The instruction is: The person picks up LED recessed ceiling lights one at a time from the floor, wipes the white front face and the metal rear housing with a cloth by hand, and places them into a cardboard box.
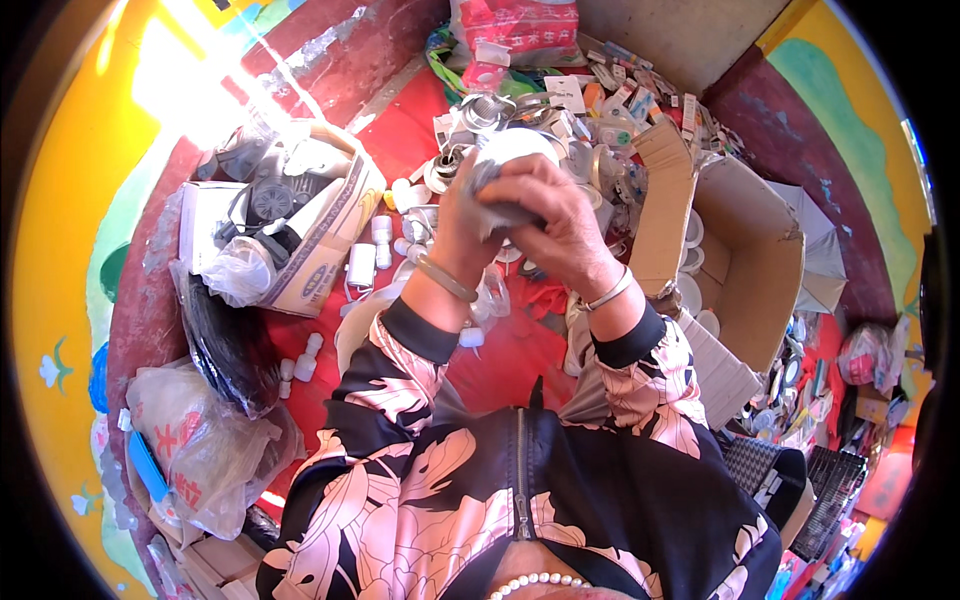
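Both hands are raised together in front of me around a round, white-faced object (515, 147). My left hand (462, 218) closes on it from the left side. My right hand (555, 205) has its fingers curled over the near side, pressing a grey, cloth-like piece (508, 214) against it. The hands hide most of the object's underside, so its exact kind does not show. Below and behind the hands lie white cylindrical fittings (382, 240) and a heap of metal and white round parts (488, 112).
An open cardboard box (745, 270) with white round pieces stands at right. Another carton (320, 255) at left holds dark and clear-wrapped parts. Plastic bags (195, 435) lie lower left. Small boxes (640, 100) pile up at the back on red cloth (400, 130).
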Demonstrator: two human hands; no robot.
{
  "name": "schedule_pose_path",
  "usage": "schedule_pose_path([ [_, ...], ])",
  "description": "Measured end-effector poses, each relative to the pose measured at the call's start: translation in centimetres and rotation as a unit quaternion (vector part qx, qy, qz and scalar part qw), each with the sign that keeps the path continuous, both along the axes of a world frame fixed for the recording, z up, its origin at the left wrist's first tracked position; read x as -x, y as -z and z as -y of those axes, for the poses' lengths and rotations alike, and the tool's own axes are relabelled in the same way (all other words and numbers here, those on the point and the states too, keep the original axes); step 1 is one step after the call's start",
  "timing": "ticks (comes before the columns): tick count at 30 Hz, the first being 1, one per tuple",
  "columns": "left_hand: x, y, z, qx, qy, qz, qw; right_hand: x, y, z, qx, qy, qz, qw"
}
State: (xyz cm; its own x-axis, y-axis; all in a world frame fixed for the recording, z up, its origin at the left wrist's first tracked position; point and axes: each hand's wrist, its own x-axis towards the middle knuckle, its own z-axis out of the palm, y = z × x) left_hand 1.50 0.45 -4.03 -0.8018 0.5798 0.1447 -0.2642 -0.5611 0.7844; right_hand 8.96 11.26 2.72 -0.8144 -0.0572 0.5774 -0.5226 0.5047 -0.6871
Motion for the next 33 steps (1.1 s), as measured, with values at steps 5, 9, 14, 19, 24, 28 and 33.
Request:
schedule_pose_path([
  [5, 1.1, -1.2, 0.0, -0.040, -0.006, 0.102, 0.994, -0.2, -0.3, -2.7, 0.042, 0.004, 0.078, 0.996],
  [9, 1.3, -0.6, 0.1, 0.202, -0.154, -0.270, 0.929, -0.4, -1.3, -3.6, 0.100, 0.151, -0.012, 0.983],
  [14, 0.4, -1.9, 0.5, 0.344, -0.200, -0.468, 0.789, -0.2, -0.4, -1.6, -0.009, 0.190, -0.085, 0.978],
  [19, 0.0, -2.4, 0.6, 0.312, -0.203, -0.403, 0.836, -0.5, -0.2, -1.5, 0.057, 0.100, -0.024, 0.993],
  [24, 0.2, -2.6, 0.4, -0.084, 0.043, 0.152, 0.984, -0.6, -0.7, -2.2, 0.027, -0.070, 0.092, 0.993],
  [28, 1.6, -1.5, 0.9, 0.094, -0.071, -0.064, 0.991, -0.9, -1.2, -2.3, 0.124, -0.133, 0.119, 0.976],
  [33, 2.3, -0.2, 1.3, 0.198, -0.173, -0.307, 0.915, -1.8, -1.6, -5.3, 0.416, -0.063, 0.128, 0.898],
])
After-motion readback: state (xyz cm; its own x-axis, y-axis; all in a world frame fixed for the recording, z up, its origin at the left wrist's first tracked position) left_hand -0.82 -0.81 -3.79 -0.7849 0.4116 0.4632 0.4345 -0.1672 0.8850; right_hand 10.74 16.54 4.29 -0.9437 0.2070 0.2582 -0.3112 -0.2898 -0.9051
